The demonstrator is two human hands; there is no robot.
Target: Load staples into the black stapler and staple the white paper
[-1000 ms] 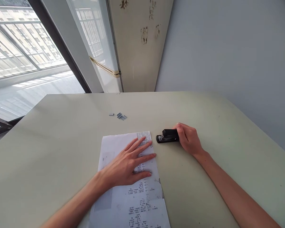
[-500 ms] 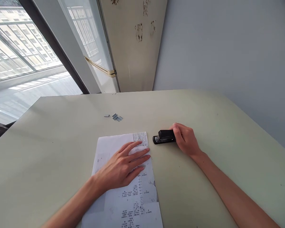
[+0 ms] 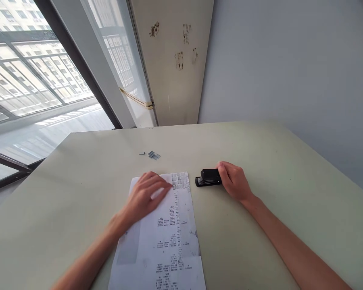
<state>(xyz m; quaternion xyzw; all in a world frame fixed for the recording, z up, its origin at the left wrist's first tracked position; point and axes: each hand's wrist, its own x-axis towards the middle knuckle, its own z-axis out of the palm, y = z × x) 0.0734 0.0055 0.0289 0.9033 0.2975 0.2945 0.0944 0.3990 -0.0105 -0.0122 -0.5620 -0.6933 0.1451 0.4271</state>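
Printed sheets of paper lie on the table in front of me, with a denser patch of print at their top right corner. My left hand is over the upper part of the sheets. Its fingers are bent and drawn together, with the thumb tip meeting them; whether anything is between the tips is hidden. To the right of the sheets a black stapler rests on the table, its front end pointing left at the paper's edge. My right hand is closed around the stapler's rear end.
Several strips of staples lie beyond the paper, with one small piece apart on their left. The pale table ends at a grey wall on the right. A window is at the left.
My left hand has lifted its spread fingers from the sheets' right side, moved left and drawn them together. The right hand stays on the stapler. The view has tilted up slightly.
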